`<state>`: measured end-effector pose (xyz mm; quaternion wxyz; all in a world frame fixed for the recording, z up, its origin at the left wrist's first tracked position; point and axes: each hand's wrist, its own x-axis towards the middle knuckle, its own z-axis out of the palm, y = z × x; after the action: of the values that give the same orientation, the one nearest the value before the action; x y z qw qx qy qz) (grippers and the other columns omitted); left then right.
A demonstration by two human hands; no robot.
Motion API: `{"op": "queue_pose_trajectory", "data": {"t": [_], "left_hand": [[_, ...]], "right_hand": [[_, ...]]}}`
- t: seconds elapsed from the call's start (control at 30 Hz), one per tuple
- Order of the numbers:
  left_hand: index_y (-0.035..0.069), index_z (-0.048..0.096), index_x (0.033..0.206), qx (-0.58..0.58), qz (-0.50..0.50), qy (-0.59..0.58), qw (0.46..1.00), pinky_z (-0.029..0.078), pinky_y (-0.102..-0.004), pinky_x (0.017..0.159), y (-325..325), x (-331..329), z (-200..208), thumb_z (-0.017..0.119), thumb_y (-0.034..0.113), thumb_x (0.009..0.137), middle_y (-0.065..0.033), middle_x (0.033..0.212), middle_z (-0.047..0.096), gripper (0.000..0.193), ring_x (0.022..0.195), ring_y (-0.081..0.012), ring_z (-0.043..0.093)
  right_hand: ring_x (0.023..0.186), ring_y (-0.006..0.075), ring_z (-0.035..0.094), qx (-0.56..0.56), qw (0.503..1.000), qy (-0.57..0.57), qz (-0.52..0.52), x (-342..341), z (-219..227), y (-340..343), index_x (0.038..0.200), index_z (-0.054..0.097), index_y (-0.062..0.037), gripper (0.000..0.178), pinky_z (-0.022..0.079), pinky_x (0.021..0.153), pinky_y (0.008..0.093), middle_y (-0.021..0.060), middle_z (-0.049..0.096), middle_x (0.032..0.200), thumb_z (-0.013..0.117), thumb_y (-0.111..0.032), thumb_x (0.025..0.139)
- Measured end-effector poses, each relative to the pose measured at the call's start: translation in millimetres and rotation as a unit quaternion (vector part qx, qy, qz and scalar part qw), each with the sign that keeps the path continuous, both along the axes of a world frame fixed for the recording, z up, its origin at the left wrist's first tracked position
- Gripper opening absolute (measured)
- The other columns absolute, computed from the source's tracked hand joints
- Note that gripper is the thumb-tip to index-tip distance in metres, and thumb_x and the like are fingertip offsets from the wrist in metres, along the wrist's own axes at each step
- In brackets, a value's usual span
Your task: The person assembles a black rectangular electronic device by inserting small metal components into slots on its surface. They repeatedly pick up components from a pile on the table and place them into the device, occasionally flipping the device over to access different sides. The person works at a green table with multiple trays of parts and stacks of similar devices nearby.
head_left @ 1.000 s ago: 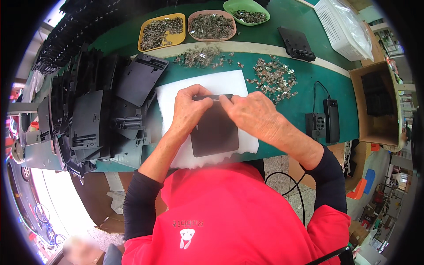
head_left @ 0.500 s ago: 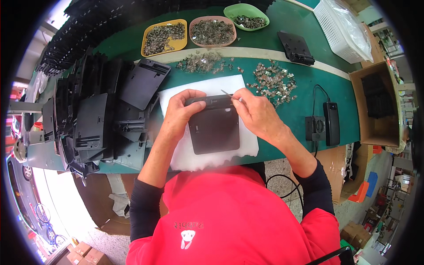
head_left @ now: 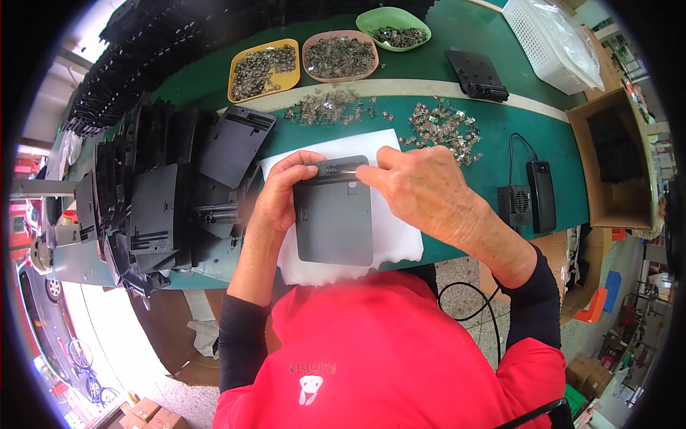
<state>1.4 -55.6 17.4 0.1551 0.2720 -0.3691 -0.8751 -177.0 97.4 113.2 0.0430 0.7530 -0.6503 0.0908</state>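
A flat black plastic panel (head_left: 334, 225) lies on a white foam sheet (head_left: 400, 239) in front of me. It has a recessed strip along its far edge and a small rectangular slot on its left side. My left hand (head_left: 280, 191) grips the panel's far left corner, with thumb and fingers closed on it. Above the far right corner, my right hand (head_left: 429, 187) pinches a slim pointed metal tool (head_left: 346, 172). The tool lies along the recessed strip, pointing toward my left thumb. Whether its tip holds a small part is too small to tell.
Loose small metal clips (head_left: 444, 132) are heaped beyond the foam. Behind them stand yellow (head_left: 232, 80), pink (head_left: 341, 77) and green (head_left: 366, 28) trays of clips. Stacked black panels (head_left: 153, 207) crowd the left. A black corded device (head_left: 541, 196) and a cardboard box (head_left: 618, 207) are at right.
The panel has shifted slightly left and toward me with my left hand. My right hand has turned over more, and the metal tool now points left along the recessed strip.
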Motion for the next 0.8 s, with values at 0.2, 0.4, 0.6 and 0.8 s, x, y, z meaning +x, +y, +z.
{"op": "queue_pose_trajectory", "data": {"t": [0.2, 0.4, 0.6, 0.8], "left_hand": [[0.007, 0.064, 0.095, -0.030, 0.003, -0.034, 0.999, 0.054, -0.0248, 0.069, 3.9, -0.9, -0.9, 0.073, 0.009, 0.081, -0.0023, 0.085, 0.066, 0.016, 0.075, -0.0113, 0.064], [0.008, 0.064, 0.092, -0.044, 0.014, -0.057, 0.997, 0.053, -0.0245, 0.066, 5.9, -2.1, 1.5, 0.075, 0.010, 0.081, -0.0018, 0.082, 0.065, 0.016, 0.072, -0.0109, 0.063], [0.007, 0.063, 0.090, -0.058, 0.016, -0.071, 0.996, 0.053, -0.0248, 0.062, 6.5, -4.8, 3.2, 0.075, 0.009, 0.081, -0.0023, 0.080, 0.065, 0.015, 0.070, -0.0112, 0.063], [0.006, 0.063, 0.089, -0.077, 0.020, -0.088, 0.993, 0.053, -0.0252, 0.060, 8.3, -6.0, 5.9, 0.075, 0.009, 0.081, -0.0029, 0.081, 0.065, 0.015, 0.068, -0.0113, 0.062]], "right_hand": [[0.072, 0.0263, 0.069, 0.086, 0.996, 0.007, -0.010, 9.6, 11.1, -14.1, 0.080, 0.071, -0.0108, 0.009, 0.055, 0.063, 0.0378, 0.0094, 0.066, 0.085, 0.063, -0.016, 0.081], [0.075, 0.0262, 0.070, 0.111, 0.993, -0.029, -0.027, 12.1, 7.0, -18.9, 0.087, 0.071, -0.0104, 0.010, 0.055, 0.065, 0.0381, 0.0104, 0.066, 0.087, 0.063, -0.014, 0.082], [0.075, 0.0264, 0.070, 0.108, 0.993, -0.012, -0.034, 12.4, 1.3, -21.0, 0.092, 0.070, -0.0091, 0.013, 0.056, 0.065, 0.0381, 0.0110, 0.065, 0.088, 0.063, -0.014, 0.082], [0.064, 0.0265, 0.066, 0.033, 0.999, -0.004, -0.005, 13.0, -9.8, -21.5, 0.085, 0.064, -0.0086, 0.006, 0.053, 0.055, 0.0381, 0.0077, 0.060, 0.078, 0.064, -0.010, 0.079]]}}
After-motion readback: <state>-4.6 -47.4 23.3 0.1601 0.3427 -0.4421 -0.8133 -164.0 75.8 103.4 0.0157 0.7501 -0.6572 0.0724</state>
